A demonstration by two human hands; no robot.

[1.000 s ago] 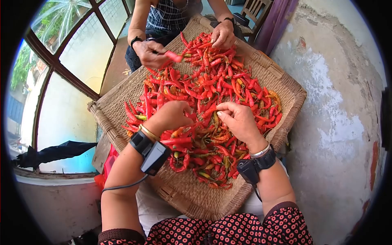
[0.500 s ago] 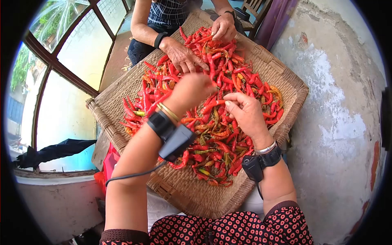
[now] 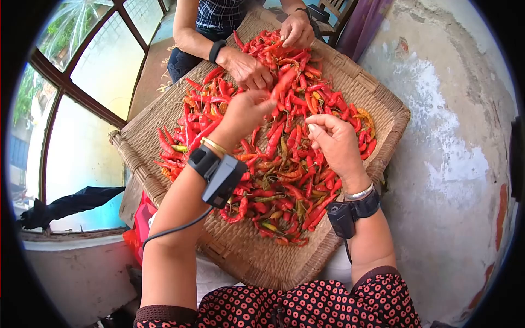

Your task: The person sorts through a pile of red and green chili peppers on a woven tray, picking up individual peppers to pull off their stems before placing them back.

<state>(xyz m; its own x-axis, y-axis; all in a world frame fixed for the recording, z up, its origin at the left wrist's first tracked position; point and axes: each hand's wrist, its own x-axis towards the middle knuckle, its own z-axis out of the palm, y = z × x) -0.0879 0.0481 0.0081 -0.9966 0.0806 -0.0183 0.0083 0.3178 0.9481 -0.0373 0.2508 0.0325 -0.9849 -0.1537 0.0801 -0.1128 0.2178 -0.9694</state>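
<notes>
A heap of red chili peppers point(image 3: 273, 145), with some orange, green and browned ones, lies on a woven tray point(image 3: 262, 262). My left hand point(image 3: 246, 113) is over the middle of the heap, fingers closed on a blurred red chili pepper point(image 3: 285, 83) that points up and away. To its right, my right hand point(image 3: 334, 141) hovers above the heap with thumb and forefinger pinched. Whatever sits in that pinch, if anything, is too small to make out.
Across the tray, another person's two hands point(image 3: 247, 68) work in the far side of the heap. Windows and a dark folded umbrella point(image 3: 71, 206) are on the left. A rough plaster wall point(image 3: 437, 136) stands close on the right.
The red chili pepper that was at my right fingertips is gone from there. My left hand has shifted slightly left, and a pepper now shows at its fingers. My right hand moved slightly right.
</notes>
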